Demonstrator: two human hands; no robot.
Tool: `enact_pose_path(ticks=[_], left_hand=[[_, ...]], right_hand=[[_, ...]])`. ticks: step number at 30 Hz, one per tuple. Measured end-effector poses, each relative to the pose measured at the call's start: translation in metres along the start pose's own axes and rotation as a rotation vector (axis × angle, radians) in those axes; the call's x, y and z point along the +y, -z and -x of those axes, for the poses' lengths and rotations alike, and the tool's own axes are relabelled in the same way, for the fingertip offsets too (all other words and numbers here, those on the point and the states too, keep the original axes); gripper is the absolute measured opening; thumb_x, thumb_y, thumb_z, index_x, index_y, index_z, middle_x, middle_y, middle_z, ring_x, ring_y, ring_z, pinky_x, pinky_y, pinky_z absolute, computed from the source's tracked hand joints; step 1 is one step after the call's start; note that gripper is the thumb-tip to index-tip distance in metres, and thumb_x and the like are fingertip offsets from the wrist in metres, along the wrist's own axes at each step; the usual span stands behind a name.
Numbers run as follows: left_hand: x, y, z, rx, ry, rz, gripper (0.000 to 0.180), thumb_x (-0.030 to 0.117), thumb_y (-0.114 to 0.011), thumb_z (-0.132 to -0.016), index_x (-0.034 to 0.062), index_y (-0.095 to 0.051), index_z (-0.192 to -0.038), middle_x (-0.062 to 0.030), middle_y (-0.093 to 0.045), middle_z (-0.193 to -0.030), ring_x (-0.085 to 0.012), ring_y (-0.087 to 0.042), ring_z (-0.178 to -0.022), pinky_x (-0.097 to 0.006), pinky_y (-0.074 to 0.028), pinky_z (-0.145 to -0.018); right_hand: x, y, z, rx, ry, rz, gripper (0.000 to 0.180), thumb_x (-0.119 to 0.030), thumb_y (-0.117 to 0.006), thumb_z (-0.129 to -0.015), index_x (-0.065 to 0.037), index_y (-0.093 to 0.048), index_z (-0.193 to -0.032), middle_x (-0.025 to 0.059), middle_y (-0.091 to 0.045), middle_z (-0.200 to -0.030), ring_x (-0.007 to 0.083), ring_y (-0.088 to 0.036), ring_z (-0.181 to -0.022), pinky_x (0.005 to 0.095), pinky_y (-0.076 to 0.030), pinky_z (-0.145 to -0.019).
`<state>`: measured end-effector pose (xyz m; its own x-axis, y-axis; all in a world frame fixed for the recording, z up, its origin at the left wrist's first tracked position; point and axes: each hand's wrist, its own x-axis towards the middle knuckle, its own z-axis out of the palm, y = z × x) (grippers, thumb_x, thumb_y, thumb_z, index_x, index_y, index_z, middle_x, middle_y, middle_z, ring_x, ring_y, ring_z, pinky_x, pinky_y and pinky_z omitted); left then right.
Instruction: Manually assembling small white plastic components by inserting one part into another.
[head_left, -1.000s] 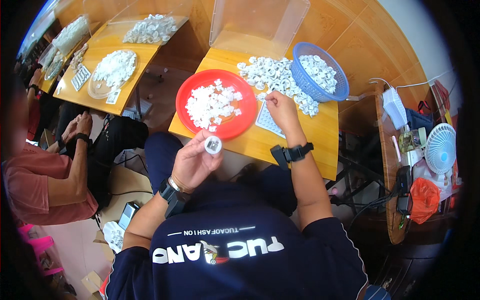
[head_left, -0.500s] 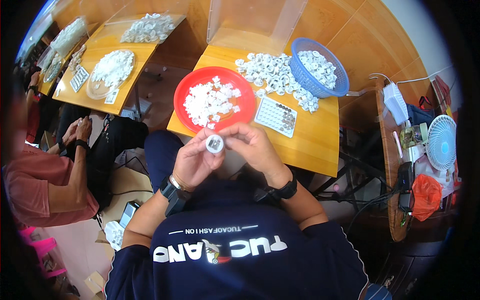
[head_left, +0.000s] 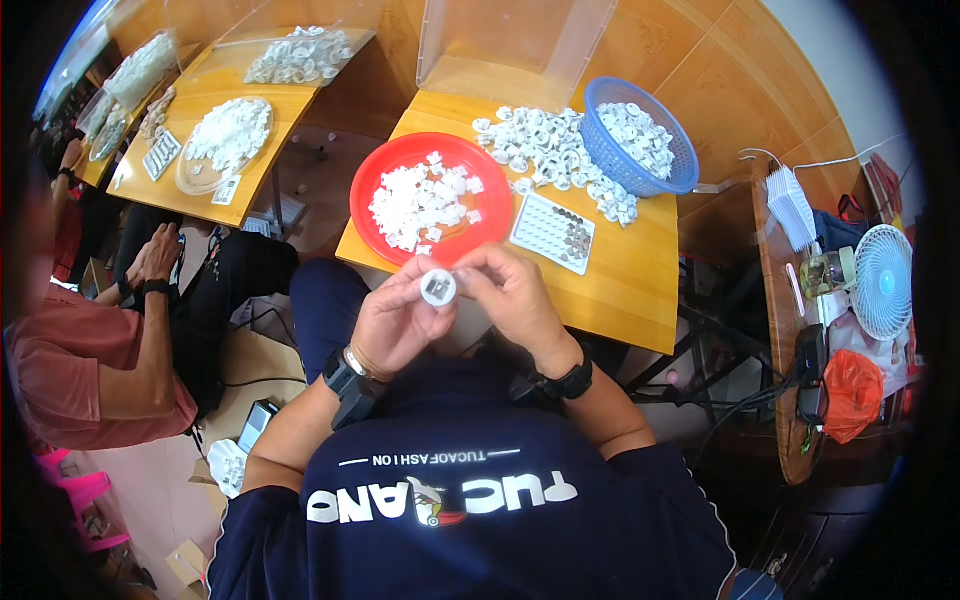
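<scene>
Left hand (head_left: 398, 318) pinches white round part (head_left: 438, 288) between thumb and fingers, just off near edge of worktop (head_left: 625, 300). Right hand (head_left: 512, 302): thumb and forefinger nearly together at part's right rim; cannot tell whether anything sits between them. Red dish (head_left: 492, 232) with small white pieces (head_left: 412, 205) at worktop's near-left corner. White tray (head_left: 535, 222) with dark bits (head_left: 577, 241) between dish and right edge. Blue basket (head_left: 640, 180) of white rings at far-right corner; loose heap (head_left: 540, 148) beside it.

Right grip (head_left: 515, 303) now away from the white tray (head_left: 537, 222) and close beside the round white piece (head_left: 438, 288).
</scene>
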<state>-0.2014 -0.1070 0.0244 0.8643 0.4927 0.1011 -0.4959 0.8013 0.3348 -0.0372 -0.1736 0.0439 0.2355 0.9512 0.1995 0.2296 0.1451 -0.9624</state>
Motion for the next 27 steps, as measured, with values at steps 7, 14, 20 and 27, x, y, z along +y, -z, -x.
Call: enact_pose_path(ticks=[7,14,20,27], left_hand=[[-0.003,0.001,-0.004,0.121,-0.118,-0.195,0.017,0.018,-0.053,-0.095,0.0033,-0.053,-0.103,-0.0084,-0.059,-0.082,-0.0164,-0.056,-0.068,-0.027,-0.045,-0.064],[-0.004,-0.005,-0.001,0.193,-0.149,-0.288,0.018,0.020,-0.055,-0.095,0.0036,-0.053,-0.102,-0.0083,-0.060,-0.082,-0.0140,-0.056,-0.067,-0.025,-0.045,-0.063],[-0.006,-0.006,-0.001,0.210,-0.172,-0.344,0.016,0.018,-0.054,-0.096,0.0035,-0.052,-0.103,-0.0071,-0.060,-0.086,-0.0127,-0.056,-0.070,-0.024,-0.045,-0.064],[-0.011,-0.005,-0.002,0.236,-0.204,-0.411,0.013,0.016,-0.051,-0.097,0.0043,-0.052,-0.103,-0.0048,-0.058,-0.087,-0.0112,-0.054,-0.071,-0.025,-0.043,-0.064]], right_hand=[[-0.032,-0.004,0.003,0.124,0.219,0.201,0.008,-0.005,-0.068,-0.084,-0.001,-0.063,-0.088,0.0095,-0.064,-0.080,0.0172,-0.064,-0.068,0.0286,-0.051,-0.060],[-0.030,-0.011,0.002,0.139,0.321,0.357,0.007,-0.003,-0.067,-0.082,-0.003,-0.061,-0.087,0.0107,-0.062,-0.078,0.0251,-0.064,-0.067,0.0335,-0.051,-0.058],[-0.026,-0.013,0.004,0.142,0.367,0.400,0.008,-0.002,-0.067,-0.080,-0.004,-0.060,-0.085,0.0097,-0.061,-0.077,0.0268,-0.063,-0.068,0.0357,-0.049,-0.059],[-0.025,-0.014,0.006,0.138,0.380,0.475,0.008,-0.003,-0.067,-0.079,-0.004,-0.061,-0.084,0.0096,-0.061,-0.077,0.0282,-0.062,-0.068,0.0372,-0.049,-0.060]])
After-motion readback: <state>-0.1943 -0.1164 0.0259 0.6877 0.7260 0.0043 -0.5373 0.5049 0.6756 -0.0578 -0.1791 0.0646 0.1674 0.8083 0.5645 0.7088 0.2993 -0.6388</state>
